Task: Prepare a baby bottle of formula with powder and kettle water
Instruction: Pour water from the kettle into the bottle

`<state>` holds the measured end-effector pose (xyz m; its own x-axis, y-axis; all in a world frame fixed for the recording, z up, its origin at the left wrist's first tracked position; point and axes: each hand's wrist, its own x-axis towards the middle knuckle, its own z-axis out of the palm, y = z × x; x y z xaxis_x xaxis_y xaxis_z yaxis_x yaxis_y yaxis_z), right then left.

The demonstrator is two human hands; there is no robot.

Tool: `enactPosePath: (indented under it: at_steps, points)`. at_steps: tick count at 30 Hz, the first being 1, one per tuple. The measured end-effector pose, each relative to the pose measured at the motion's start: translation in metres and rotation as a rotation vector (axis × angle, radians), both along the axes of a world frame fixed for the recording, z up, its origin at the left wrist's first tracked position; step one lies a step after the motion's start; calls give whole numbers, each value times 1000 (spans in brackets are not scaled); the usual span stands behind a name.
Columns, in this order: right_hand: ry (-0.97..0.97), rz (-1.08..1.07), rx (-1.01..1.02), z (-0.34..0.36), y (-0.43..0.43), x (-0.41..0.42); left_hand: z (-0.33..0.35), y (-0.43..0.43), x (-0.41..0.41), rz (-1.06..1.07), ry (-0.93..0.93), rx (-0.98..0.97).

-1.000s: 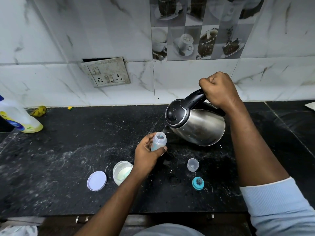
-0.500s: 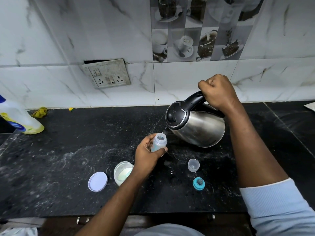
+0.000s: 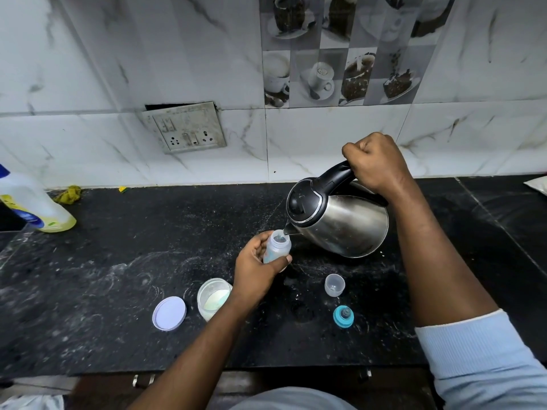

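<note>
Head view: the pour looks under way, with teat, cap and shaking left to do, I judge. At seven o'clock, a loose lid [image 3: 169, 313] and an open tub [image 3: 213, 298] of pale powder. At centre, the left hand [image 3: 256, 269] wraps the baby bottle [image 3: 277, 246], contents unclear. The kettle [image 3: 340, 220] spout meets its mouth, the right hand [image 3: 377, 164] clenching the handle at one o'clock. An empty clear cap [image 3: 334, 284] and a teal teat [image 3: 343, 316] sit at five.

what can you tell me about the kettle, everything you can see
The kettle has a rounded, shiny steel-looking body, a closed black lid and a black handle. The right hand grips the handle and holds it tilted above the dark counter, its spout at the open mouth of the small bottle in the left hand.
</note>
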<state>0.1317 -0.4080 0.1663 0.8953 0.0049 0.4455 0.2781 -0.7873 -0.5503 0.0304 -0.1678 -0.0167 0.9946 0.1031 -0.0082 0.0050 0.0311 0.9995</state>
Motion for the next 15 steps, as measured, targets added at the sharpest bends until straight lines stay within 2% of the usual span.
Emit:
enactPosePath:
  at_steps: [8, 15]
  points:
    - [51, 3, 196, -20, -15, 10, 7, 4, 2, 4, -5, -30]
    - [149, -138, 642, -53, -28, 26, 18, 9, 6, -25, -17, -27]
